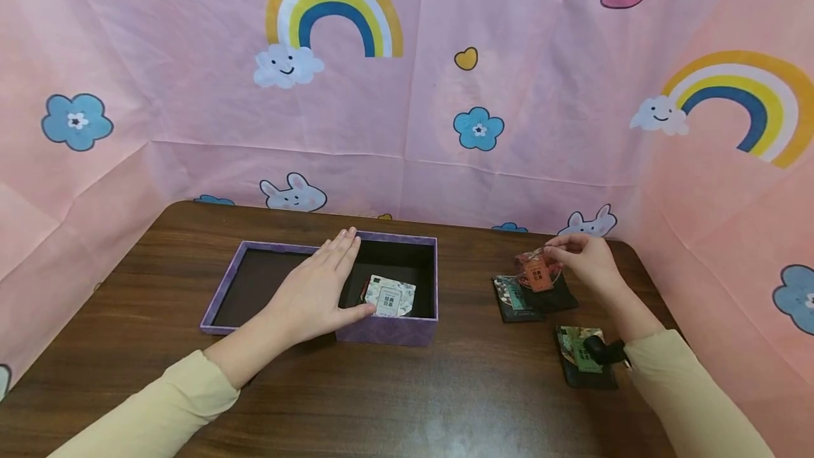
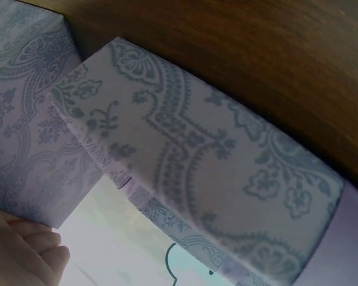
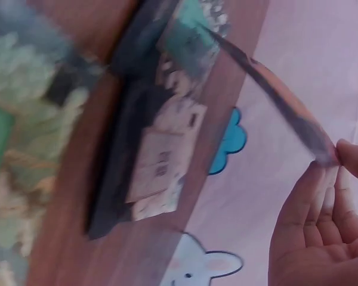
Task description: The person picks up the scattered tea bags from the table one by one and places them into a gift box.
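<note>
My right hand (image 1: 588, 260) pinches one edge of a red-orange sachet (image 1: 537, 273) between thumb and fingers, tilted over other sachets at the right of the table. Beneath it show a teal-labelled sachet (image 1: 511, 294) and, in the right wrist view, a dark sachet with a pale pinkish label (image 3: 158, 164). The left hand (image 1: 314, 295) lies with straight fingers across the left side of an open purple box (image 1: 388, 331), thumb by the front rim. Inside that box sits a white floral sachet (image 1: 402, 295), a red edge peeking out behind it.
Left of the box lies its shallow purple lid (image 1: 219, 292), dark inside facing up and partly behind my left hand. A green-labelled sachet (image 1: 575, 352) lies nearer me, below the right wrist. Pink printed cloth (image 1: 432, 119) walls the wooden table (image 1: 381, 408) at the back and sides.
</note>
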`<state>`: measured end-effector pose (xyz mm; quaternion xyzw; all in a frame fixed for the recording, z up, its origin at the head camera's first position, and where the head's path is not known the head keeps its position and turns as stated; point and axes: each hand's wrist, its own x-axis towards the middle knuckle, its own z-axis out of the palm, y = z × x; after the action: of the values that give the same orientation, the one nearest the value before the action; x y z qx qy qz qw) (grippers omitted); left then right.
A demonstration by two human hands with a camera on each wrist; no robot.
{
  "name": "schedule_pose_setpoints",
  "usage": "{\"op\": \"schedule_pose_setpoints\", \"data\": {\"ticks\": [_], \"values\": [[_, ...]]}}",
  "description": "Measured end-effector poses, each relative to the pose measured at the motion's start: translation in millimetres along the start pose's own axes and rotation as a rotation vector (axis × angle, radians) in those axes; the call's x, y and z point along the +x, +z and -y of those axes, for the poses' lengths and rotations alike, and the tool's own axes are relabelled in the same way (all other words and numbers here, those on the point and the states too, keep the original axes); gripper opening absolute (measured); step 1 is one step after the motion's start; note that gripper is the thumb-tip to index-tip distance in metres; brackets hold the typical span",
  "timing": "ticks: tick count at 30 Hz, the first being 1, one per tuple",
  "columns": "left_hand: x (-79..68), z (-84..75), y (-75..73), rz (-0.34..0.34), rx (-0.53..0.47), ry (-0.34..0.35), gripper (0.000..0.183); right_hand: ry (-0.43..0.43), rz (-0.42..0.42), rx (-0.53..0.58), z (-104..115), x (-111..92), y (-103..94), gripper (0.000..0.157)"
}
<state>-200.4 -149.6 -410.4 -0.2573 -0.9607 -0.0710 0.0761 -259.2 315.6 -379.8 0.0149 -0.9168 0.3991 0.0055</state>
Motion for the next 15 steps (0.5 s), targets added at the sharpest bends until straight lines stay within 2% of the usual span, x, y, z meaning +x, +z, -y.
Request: {"op": "schedule_pose_setpoints", "data": {"ticks": [5,12,15], "values": [[0.3,-0.2,-0.3,-0.006,-0.003,-0.001,0.114,-0.011,0.007,0.028,16.7,5.1,4.1,0.032],[1.1,0.4,0.2,-0.007,0.003,-0.003,0.114,-0.07,0.015,0.308,46.0,14.8,13.4,0.032],[1.4,1.1,0.6,-0.011,0.01,-0.001,0.114,-0.068,-0.008,0.361,62.6,17.3,18.6,0.029]]}}
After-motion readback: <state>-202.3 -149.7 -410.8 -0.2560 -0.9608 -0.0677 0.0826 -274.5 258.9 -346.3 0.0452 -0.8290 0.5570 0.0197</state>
